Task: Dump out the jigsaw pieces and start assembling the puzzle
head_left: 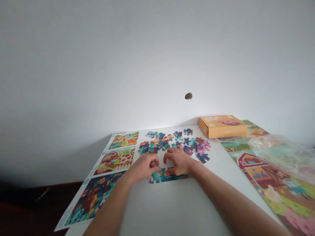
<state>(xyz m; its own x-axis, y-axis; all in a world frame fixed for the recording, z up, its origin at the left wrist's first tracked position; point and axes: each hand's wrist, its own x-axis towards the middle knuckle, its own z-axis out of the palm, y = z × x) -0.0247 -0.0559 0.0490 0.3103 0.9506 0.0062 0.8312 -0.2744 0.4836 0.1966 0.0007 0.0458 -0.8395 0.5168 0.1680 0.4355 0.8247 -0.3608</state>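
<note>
A short strip of joined jigsaw puzzle pieces (156, 177), teal with dark blue and coloured shapes, lies flat on the white table in front of me. At the strip's left end, my left hand (147, 165) has its fingers curled in, with the thumb on a puzzle piece. My right hand (178, 161) arches over the strip's middle and right part and hides some of it; its thumb and fingers are apart, with the thumb tip on the pieces. Just beyond both hands lies a loose pile of puzzle pieces (164, 143) in blue, teal, red and purple.
A sheet with three printed pictures (117, 159) lies along the left edge. At the back right, an orange puzzle box (222, 127) sits against the white wall. Clear plastic wrap (280, 154) covers part of a farm-scene poster (278, 183) on the right.
</note>
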